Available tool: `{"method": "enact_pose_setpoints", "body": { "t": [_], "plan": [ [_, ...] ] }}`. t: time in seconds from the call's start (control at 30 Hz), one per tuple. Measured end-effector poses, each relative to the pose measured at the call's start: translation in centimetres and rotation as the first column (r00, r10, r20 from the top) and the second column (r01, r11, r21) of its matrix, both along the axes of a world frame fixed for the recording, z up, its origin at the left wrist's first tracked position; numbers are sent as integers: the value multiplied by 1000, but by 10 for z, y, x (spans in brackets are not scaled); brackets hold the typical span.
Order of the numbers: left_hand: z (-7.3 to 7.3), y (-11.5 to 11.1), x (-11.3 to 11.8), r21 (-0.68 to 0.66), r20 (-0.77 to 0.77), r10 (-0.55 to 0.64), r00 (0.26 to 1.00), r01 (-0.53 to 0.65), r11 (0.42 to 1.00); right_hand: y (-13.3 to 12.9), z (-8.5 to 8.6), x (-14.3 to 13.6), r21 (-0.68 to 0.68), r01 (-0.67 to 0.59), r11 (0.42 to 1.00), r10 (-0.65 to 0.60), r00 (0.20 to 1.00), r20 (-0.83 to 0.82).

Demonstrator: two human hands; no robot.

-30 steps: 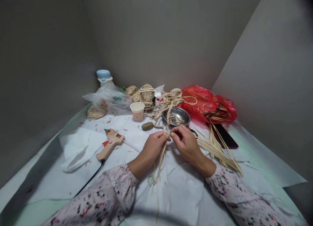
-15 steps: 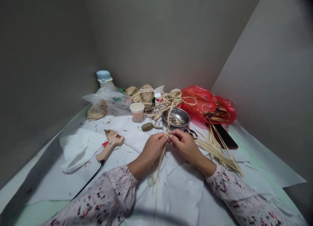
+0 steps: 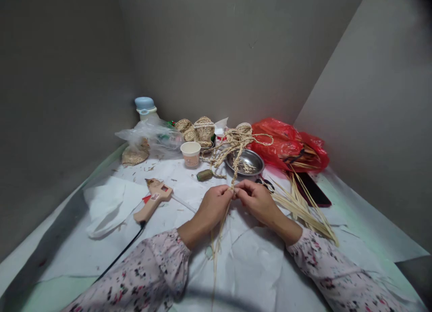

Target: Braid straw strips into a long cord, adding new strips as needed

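Observation:
A pale straw braid [image 3: 237,166] runs from a loose heap at the back down to my fingertips, passing over the rim of a steel bowl [image 3: 257,162]. My left hand [image 3: 216,205] pinches its near end between thumb and fingers. Pressed close beside it, my right hand [image 3: 257,201] grips the same spot, fingertips nearly touching the left ones. Unbraided strands hang from under my hands toward the table's front. To the right of my right hand lie black scissors [image 3: 266,184] and a bundle of flat straw strips [image 3: 303,211].
A glue gun [image 3: 154,201] with a black cord lies left, near crumpled white paper [image 3: 108,204]. Behind are a paper cup [image 3: 191,155], a thread spool [image 3: 204,175], woven straw pieces [image 3: 204,131], a clear plastic bag [image 3: 151,134] and a red bag [image 3: 280,143]. A phone [image 3: 313,190] lies right.
Both hands stay pinched on the braid's end, with only slight finger movement. The whole view has shifted a little, so everything sits slightly further right.

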State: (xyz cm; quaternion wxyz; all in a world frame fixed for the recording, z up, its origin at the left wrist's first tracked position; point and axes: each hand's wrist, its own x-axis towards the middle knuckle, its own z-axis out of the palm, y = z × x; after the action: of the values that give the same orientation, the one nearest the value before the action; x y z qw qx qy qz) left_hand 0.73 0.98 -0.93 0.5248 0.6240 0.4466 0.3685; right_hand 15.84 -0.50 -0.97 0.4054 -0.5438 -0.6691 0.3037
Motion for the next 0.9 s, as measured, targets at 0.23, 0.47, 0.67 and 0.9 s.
{"method": "enact_pose_setpoints", "body": {
  "t": [0.23, 0.47, 0.67, 0.9],
  "plan": [
    [-1, -3, -2, 236, -288, 28, 957, 42, 971, -2, 1, -2, 82, 46, 996, -57, 990, 133],
    [12, -12, -2, 366, -495, 212, 843, -19, 930, -3, 3, -5, 100, 104, 989, -118, 982, 146],
    [15, -18, 1, 341, -505, 179, 844, 5, 940, -3, 0, -7, 97, 131, 987, -141, 984, 112],
    [17, -25, 5, 334, -451, 134, 882, 28, 942, 0, -1, -6, 58, 143, 988, -147, 987, 70]
  ]
}}
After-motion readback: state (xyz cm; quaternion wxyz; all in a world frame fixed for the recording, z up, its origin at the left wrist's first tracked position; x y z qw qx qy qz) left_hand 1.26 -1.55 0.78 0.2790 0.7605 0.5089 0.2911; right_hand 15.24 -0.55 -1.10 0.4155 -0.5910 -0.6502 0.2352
